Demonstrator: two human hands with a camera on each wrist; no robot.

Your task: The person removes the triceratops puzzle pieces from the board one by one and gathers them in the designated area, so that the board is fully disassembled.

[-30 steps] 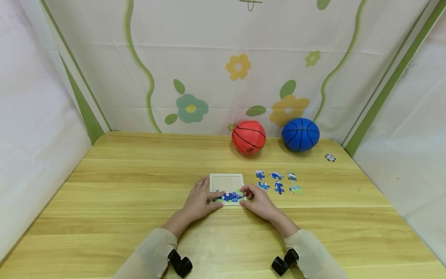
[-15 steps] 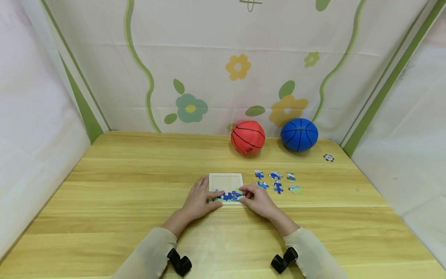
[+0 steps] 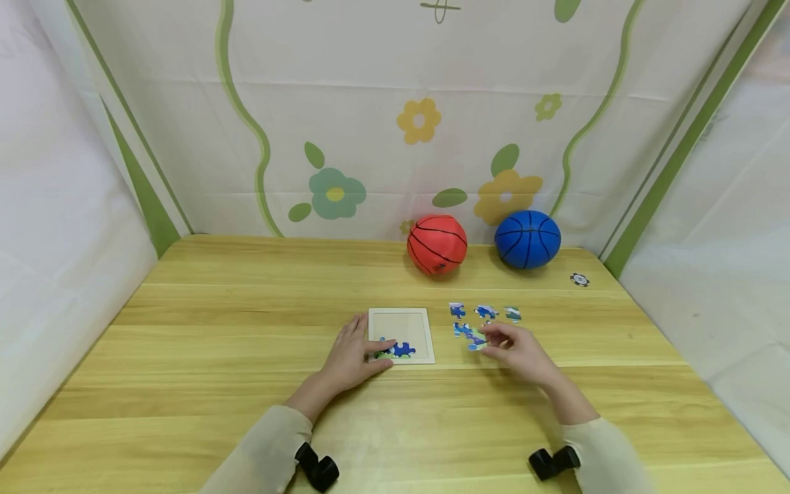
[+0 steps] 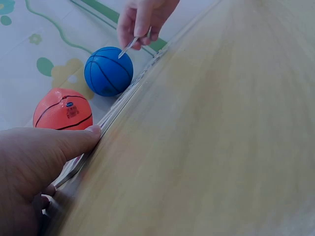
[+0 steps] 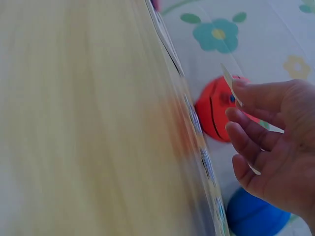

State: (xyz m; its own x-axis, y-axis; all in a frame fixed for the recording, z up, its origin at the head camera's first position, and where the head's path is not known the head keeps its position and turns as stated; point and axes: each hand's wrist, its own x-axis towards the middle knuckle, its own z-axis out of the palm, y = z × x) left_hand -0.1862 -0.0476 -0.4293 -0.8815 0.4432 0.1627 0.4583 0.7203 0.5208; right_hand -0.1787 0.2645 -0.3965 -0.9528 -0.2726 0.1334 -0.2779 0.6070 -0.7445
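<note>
L hand (image 3: 353, 350) flat on puzzle tray (image 3: 401, 317), fingers straight. R hand (image 3: 515, 346) pinches puzzle piece (image 3: 475, 337) just above surface, right of tray. Risk: thin pinch, piece may slip, scatter loose pieces (image 3: 485, 312).

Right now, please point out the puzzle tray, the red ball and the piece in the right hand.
puzzle tray (image 3: 401, 321): head view, bare upper part.
red ball (image 3: 437, 244): head view, middle.
puzzle piece (image 3: 475, 338): head view, part showing beside the fingers.

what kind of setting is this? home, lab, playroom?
Likely a staged recording booth dressed as a play corner: a wooden table walled on three sides by a flower-print cloth backdrop, with two toy balls and a small jigsaw tray.
</note>
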